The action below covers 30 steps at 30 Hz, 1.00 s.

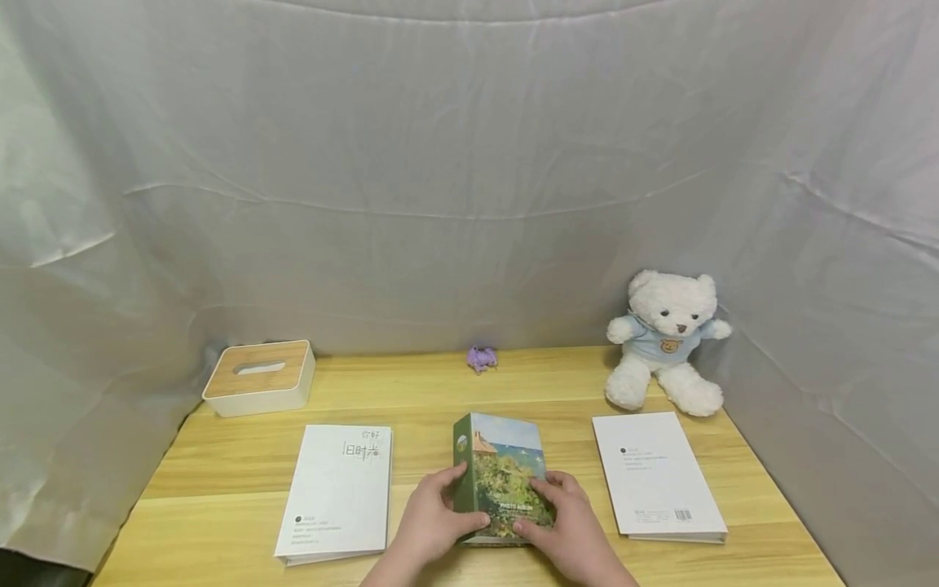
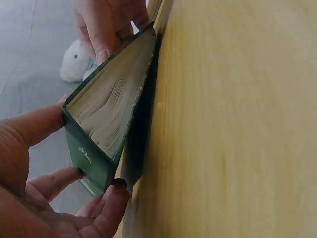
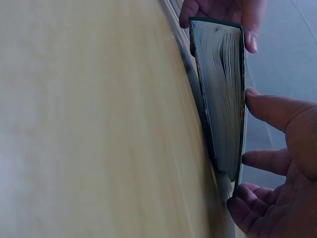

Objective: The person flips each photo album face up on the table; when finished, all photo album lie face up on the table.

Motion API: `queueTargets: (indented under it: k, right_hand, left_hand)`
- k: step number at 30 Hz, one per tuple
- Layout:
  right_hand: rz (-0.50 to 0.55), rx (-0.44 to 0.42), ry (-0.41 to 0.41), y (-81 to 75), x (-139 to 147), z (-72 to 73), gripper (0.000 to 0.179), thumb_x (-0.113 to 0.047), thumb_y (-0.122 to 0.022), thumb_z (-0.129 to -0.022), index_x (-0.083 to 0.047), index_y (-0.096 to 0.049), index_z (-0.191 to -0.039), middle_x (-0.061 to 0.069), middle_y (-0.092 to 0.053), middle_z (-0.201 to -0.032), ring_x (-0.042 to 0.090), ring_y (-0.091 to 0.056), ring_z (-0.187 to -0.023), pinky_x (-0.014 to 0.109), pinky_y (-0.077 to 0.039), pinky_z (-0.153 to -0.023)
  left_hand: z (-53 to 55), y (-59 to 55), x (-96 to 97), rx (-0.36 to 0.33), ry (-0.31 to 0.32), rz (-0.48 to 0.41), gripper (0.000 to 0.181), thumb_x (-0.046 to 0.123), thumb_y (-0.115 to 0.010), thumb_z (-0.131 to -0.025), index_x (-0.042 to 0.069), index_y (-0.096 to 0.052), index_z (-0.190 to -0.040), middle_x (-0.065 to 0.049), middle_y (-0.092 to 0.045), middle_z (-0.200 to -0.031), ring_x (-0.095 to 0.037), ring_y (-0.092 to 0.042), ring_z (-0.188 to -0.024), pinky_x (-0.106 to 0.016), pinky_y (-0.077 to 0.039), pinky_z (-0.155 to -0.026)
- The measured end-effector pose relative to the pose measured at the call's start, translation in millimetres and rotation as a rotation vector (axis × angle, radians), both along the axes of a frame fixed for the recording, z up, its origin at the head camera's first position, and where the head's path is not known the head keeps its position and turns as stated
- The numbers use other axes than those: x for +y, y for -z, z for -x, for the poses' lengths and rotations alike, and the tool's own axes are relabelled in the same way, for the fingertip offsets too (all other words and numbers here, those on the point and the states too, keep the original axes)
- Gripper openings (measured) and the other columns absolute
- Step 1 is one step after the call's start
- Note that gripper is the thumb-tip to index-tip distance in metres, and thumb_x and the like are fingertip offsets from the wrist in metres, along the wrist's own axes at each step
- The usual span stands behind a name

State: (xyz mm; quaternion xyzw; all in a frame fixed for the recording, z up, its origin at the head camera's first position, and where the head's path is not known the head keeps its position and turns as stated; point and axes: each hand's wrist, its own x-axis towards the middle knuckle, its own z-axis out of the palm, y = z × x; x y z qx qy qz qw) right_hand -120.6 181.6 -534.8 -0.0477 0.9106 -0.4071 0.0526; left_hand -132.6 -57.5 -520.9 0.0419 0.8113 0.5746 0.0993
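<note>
Green-spined landscape-print photo album (image 1: 506,477), white books (image 1: 339,489), pale wooden table (image 1: 411,391)

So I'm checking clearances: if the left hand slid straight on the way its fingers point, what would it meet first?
Likely the photo album itself, which the left hand already grips at the spine edge; beyond it, the right hand.

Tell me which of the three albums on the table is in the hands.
The middle one, the green photo album with the landscape cover; left hand and right hand hold its near end. The two white albums lie flat, untouched.
</note>
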Motion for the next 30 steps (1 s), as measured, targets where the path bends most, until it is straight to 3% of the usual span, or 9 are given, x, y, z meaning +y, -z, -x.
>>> queueTargets:
  k: [6, 11, 19, 30]
  right_hand:
    - [-0.061, 0.039, 0.016, -0.9, -3.7, -0.4, 0.075, -0.044, -0.092, -0.082, 0.000, -0.068, -0.138, 0.028, -0.050, -0.149, 0.052, -0.047, -0.135, 0.062, -0.052, -0.102]
    - [-0.088, 0.053, 0.016, -2.8, -4.8, -1.2, 0.075, -0.043, -0.092, -0.082, 0.000, -0.068, -0.138, 0.026, -0.050, -0.149, 0.051, -0.047, -0.135, 0.063, -0.051, -0.102]
    - [-0.107, 0.040, 0.018, -5.9, -6.9, -1.3, 0.075, -0.044, -0.091, -0.083, -0.001, -0.067, -0.139, 0.027, -0.049, -0.151, 0.052, -0.045, -0.136, 0.063, -0.052, -0.102]
    - [-0.118, 0.072, 0.019, -2.4, -7.3, -1.3, 0.074, -0.044, -0.091, -0.082, -0.002, -0.069, -0.137, 0.026, -0.051, -0.149, 0.051, -0.048, -0.135, 0.063, -0.051, -0.103]
  left_hand:
    - [1.2, 2.7, -0.2, -0.006, -0.020, 0.037, 0.085, 0.018, -0.095, -0.076, -0.004, -0.056, -0.148, -0.015, -0.066, -0.118, -0.022, -0.062, -0.092, -0.032, -0.057, -0.069]
    - [0.9, 5.8, 0.7, 0.000, -0.025, 0.027, 0.084, 0.013, -0.095, -0.075, -0.007, -0.056, -0.147, -0.012, -0.063, -0.110, -0.022, -0.058, -0.086, -0.030, -0.055, -0.064]
    - [2.4, 7.2, 1.7, 0.014, -0.031, 0.022, 0.084, 0.011, -0.094, -0.074, -0.007, -0.056, -0.146, -0.021, -0.064, -0.126, -0.022, -0.059, -0.087, -0.029, -0.056, -0.063]
    - [1.1, 10.5, 0.1, 0.000, -0.017, -0.012, 0.084, 0.012, -0.092, -0.078, -0.010, -0.052, -0.148, -0.031, -0.061, -0.136, -0.022, -0.062, -0.089, -0.029, -0.059, -0.066]
